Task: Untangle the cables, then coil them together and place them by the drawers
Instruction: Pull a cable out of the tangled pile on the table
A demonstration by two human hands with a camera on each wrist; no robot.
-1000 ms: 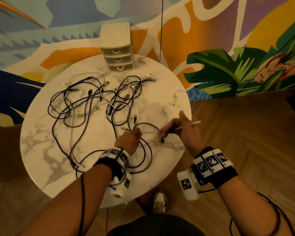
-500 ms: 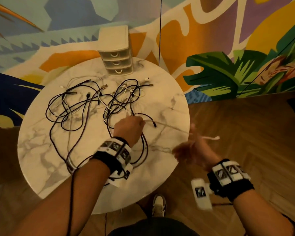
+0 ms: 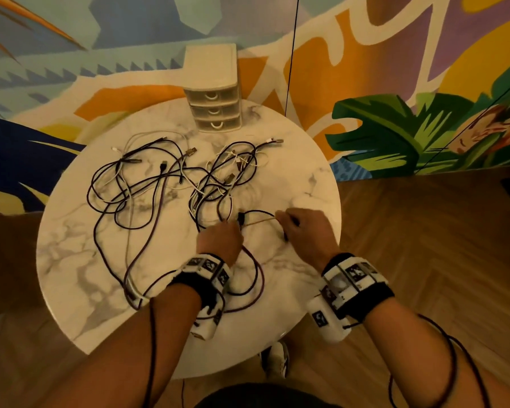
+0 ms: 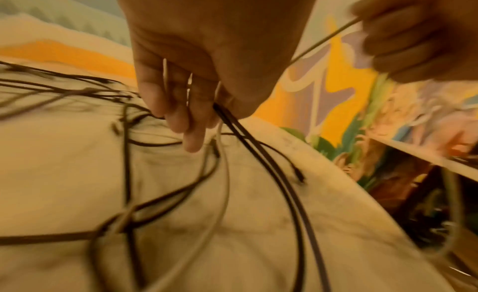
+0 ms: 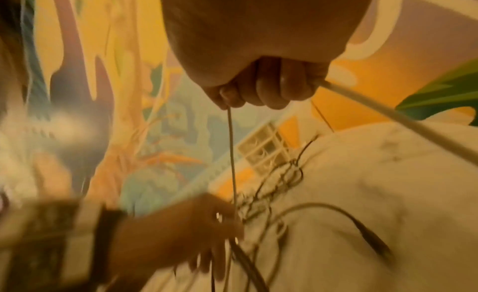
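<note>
A tangle of dark and white cables [image 3: 165, 184] is spread over the round marble table [image 3: 80, 260]. My left hand [image 3: 221, 235] grips a bunch of dark and white cable strands [image 4: 232, 122] near the table's front middle. My right hand [image 3: 302, 229] is closed round a thin white cable [image 3: 259, 221] that runs taut across to the left hand; the same white cable [image 5: 231, 145] leaves its fist in the right wrist view. A loose dark cable end [image 3: 241, 217] lies between the hands. The small white drawers [image 3: 214, 92] stand at the table's far edge.
A painted mural wall [image 3: 395, 69] runs behind the table. Wooden floor [image 3: 424, 245] lies to the right and below. A shoe [image 3: 277, 359] shows under the table's front edge. A thin black line [image 3: 290, 54] hangs down the wall right of the drawers.
My right hand swung out past the table's right edge with the white cable, then came back over the table beside the left hand. The left hand stayed on its bunch of strands.
</note>
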